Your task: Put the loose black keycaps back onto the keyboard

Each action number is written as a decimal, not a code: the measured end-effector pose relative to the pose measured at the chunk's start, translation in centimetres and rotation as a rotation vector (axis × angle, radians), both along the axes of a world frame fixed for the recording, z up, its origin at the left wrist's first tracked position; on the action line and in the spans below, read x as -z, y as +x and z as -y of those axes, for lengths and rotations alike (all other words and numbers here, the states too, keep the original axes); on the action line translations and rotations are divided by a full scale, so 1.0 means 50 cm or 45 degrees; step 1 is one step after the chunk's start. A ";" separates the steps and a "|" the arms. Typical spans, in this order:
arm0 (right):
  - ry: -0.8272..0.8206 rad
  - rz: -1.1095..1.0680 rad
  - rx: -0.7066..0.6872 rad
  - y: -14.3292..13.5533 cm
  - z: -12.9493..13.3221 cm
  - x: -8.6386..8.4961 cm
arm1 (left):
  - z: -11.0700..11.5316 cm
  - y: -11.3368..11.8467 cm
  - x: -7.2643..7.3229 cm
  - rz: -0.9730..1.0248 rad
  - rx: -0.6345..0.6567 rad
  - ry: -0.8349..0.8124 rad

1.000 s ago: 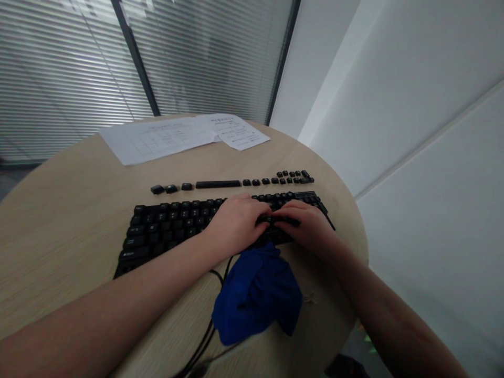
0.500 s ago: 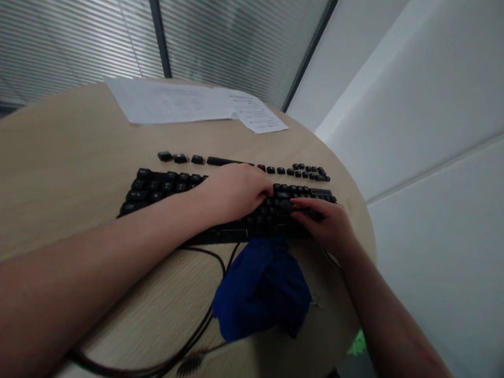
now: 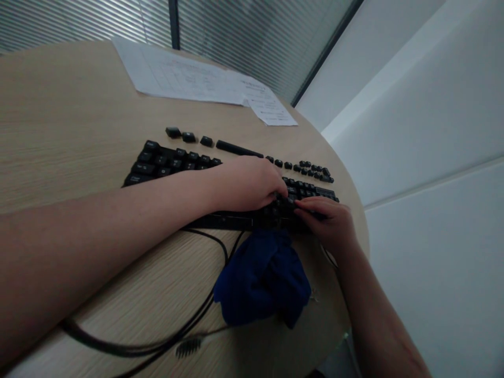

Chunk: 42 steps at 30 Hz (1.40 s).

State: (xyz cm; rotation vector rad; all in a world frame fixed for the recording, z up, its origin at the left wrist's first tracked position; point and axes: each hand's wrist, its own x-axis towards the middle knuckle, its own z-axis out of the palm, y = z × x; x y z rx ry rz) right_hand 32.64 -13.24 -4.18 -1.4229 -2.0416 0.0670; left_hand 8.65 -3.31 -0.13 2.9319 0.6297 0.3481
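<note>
A black keyboard [image 3: 232, 220] lies on the round wooden table, with some keycaps out of its front rows. My left hand [image 3: 252, 184] reaches across it, fingers curled down onto the keys right of the middle; the fingertips and whatever they hold are hidden. Over the keyboard's right part, my right hand [image 3: 331, 218] has thumb and forefinger pinched close to a small dark piece I cannot make out. Behind the keyboard stand loose keycaps [image 3: 189, 137] in a row, including a long space bar [image 3: 239, 149], and several small ones at the right.
A crumpled blue cloth [image 3: 262, 278] sits in front of the keyboard. Beside it are a small black-bristled brush [image 3: 189, 346] and a looped black cable [image 3: 207, 310]. Printed papers [image 3: 192, 81] lie at the table's far edge, and a white wall [image 3: 433, 210] stands on the right.
The view has tilted down slightly, so the table sits higher in it. My left hand has shifted a little right along the keys, closer to my right hand, which stays pinched.
</note>
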 end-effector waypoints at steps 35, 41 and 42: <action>0.020 -0.251 -0.037 0.014 0.019 -0.002 | 0.007 -0.009 0.008 0.163 0.103 0.114; -0.058 0.020 -0.085 0.013 0.014 -0.028 | 0.008 -0.004 0.027 0.144 0.212 0.166; -0.062 0.055 -0.097 0.014 0.013 -0.030 | 0.008 -0.004 0.027 0.134 0.210 0.169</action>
